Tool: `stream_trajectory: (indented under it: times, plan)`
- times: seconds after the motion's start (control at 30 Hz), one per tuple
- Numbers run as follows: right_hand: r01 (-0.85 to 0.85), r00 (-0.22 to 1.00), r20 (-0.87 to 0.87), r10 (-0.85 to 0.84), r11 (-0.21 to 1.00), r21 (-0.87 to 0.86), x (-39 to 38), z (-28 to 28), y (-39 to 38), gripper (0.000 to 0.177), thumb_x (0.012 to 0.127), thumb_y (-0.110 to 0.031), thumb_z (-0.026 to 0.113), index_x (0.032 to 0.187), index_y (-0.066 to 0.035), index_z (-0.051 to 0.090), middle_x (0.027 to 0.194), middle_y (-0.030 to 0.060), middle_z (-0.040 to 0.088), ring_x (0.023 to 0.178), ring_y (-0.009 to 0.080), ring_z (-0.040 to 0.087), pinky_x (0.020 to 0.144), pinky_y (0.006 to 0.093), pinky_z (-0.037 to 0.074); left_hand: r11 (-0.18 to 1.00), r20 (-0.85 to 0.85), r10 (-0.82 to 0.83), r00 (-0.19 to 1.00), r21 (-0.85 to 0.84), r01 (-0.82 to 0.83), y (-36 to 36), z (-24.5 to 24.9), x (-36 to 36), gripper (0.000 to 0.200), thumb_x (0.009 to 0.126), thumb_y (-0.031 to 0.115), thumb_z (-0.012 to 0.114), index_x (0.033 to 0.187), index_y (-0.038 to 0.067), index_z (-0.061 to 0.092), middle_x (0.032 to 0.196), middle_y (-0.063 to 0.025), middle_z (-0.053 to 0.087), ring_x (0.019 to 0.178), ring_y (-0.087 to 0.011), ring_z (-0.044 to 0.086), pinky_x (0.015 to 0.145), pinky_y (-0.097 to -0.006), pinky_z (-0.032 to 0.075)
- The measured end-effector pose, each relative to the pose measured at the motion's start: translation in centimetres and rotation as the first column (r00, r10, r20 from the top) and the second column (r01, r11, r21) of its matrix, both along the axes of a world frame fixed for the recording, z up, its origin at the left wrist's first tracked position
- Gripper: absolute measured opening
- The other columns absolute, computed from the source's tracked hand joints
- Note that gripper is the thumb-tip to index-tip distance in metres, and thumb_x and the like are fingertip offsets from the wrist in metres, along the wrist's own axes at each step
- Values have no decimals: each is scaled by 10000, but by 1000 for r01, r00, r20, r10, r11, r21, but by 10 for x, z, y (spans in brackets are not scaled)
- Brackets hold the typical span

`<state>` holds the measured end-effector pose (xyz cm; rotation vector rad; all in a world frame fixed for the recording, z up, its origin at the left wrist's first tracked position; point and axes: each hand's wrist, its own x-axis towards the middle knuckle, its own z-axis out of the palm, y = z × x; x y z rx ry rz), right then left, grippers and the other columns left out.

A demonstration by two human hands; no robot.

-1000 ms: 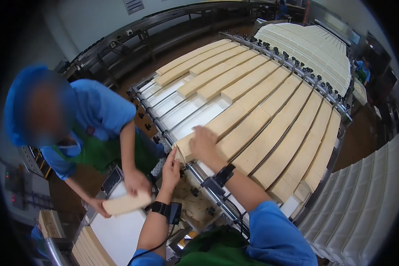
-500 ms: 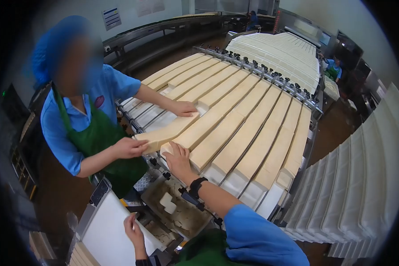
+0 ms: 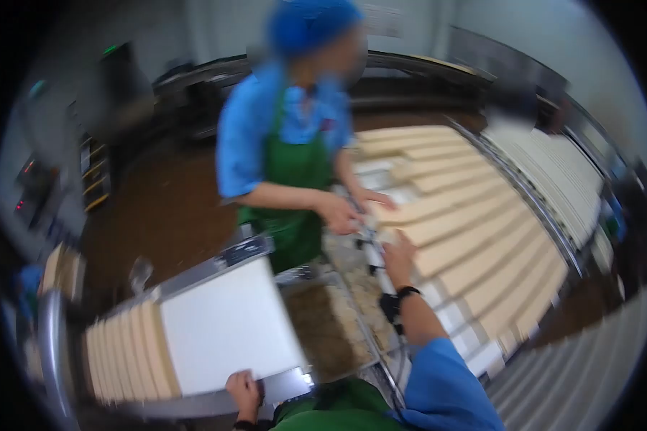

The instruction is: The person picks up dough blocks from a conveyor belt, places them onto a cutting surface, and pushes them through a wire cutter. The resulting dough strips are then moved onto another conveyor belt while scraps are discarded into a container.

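My right hand (image 3: 401, 255) is curled over the near end of a long cream-coloured slab (image 3: 446, 246) that looks like tofu, at the front edge of the slatted table. Motion blur smears its fingertips. My left hand (image 3: 244, 391) is low in the view, by the metal rim (image 3: 284, 386) of a white conveyor belt (image 3: 226, 323); its fingers look bent but are blurred. Beside my right hand, a co-worker's two hands (image 3: 341, 212) are at the end of a neighbouring slab (image 3: 428, 205).
A co-worker (image 3: 295, 136) in a blue cap and green apron stands across the corner. Several cut slabs (image 3: 126, 352) lie on the belt's left end. Below, between belt and table, is a bin (image 3: 320, 330) with residue. Stacked white ridged sheets (image 3: 589, 373) stand at right.
My view has swung left, bringing the belt and its slabs into sight. My right hand stays at the slab's end. The slab piece in the co-worker's hands is now lower and mostly hidden.
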<state>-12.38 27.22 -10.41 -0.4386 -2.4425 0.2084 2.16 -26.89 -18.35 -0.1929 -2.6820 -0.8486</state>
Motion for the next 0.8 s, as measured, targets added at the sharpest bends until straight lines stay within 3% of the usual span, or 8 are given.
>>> stream_trajectory:
  times: [0.03, 0.07, 0.2, 0.23, 0.3, 0.4, 0.57, 0.8]
  plan:
    - [-6, 999, -54, 4, 999, -34, -6, -15, 9, 202, 730, -202, 706, 929, -188, 739, 1374, 198, 473, 1309, 372, 376, 1060, 540, 256, 1000, -21, -24, 999, 3, 24, -3, -7, 0, 217, 740, 188, 574, 912, 77, 650, 912, -136, 618, 931, -346, 550, 853, -485, 379]
    - [40, 999, -14, -41, 997, -69, -7, -13, 8, 215, 710, -203, 720, 924, -195, 738, 1390, 189, 461, 1323, 368, 361, 1076, 546, 239, 997, 4, -57, 998, 51, 57, -3, -5, 0, 221, 738, 201, 593, 923, 101, 661, 916, -118, 615, 942, -333, 554, 862, -472, 375]
    - [51, 999, 7, -51, 998, -44, 1, -1, -2, 222, 755, -147, 682, 970, -196, 712, 1439, 168, 403, 1343, 362, 345, 1080, 540, 237, 980, 53, -161, 986, -113, 166, -4, 13, 4, 411, 750, 362, 630, 1111, 164, 636, 1091, -88, 576, 1076, -289, 522, 908, -481, 340]
    - [79, 996, 33, -77, 996, -35, 2, 2, -4, 224, 758, -158, 687, 977, -195, 709, 1445, 163, 393, 1344, 355, 347, 1075, 539, 244, 988, 50, -105, 993, -106, 110, -3, 19, 4, 411, 750, 362, 630, 1111, 164, 636, 1091, -88, 576, 1076, -289, 522, 908, -481, 340]
    - [69, 997, 44, -68, 997, -22, 3, 11, -10, 229, 756, -170, 695, 984, -191, 707, 1447, 159, 388, 1342, 349, 350, 1069, 538, 251, 880, 112, -428, 897, -173, 442, -1, 32, 2, 502, 763, 393, 630, 1219, 192, 575, 1157, -73, 558, 1133, -270, 502, 912, -465, 332]
    - [106, 993, 58, -105, 994, -12, 1, 13, -11, 248, 749, -188, 709, 997, -184, 703, 1452, 151, 377, 1337, 341, 357, 1060, 541, 260, 836, 220, -466, 857, -205, 508, 2, 31, 1, 544, 792, 387, 624, 1287, 185, 524, 1209, -73, 546, 1186, -255, 481, 929, -455, 338]
    - [98, 992, 78, -96, 995, -33, 0, 10, -7, 277, 751, -181, 687, 1026, -156, 697, 1451, 159, 373, 1327, 346, 355, 1072, 552, 238, 854, 183, -447, 876, -202, 479, 4, 28, 2, 474, 848, 327, 560, 1278, 134, 517, 1197, -80, 558, 1175, -246, 492, 948, -412, 359]
    - [83, 994, 67, -82, 997, -5, 1, 6, -2, 310, 725, -226, 696, 1031, -176, 705, 1449, 191, 388, 1336, 360, 355, 1047, 559, 262, 863, 167, -473, 865, -112, 493, 6, 39, -1, 377, 807, 267, 630, 1153, 127, 578, 1123, -68, 587, 1110, -255, 532, 910, -414, 376]
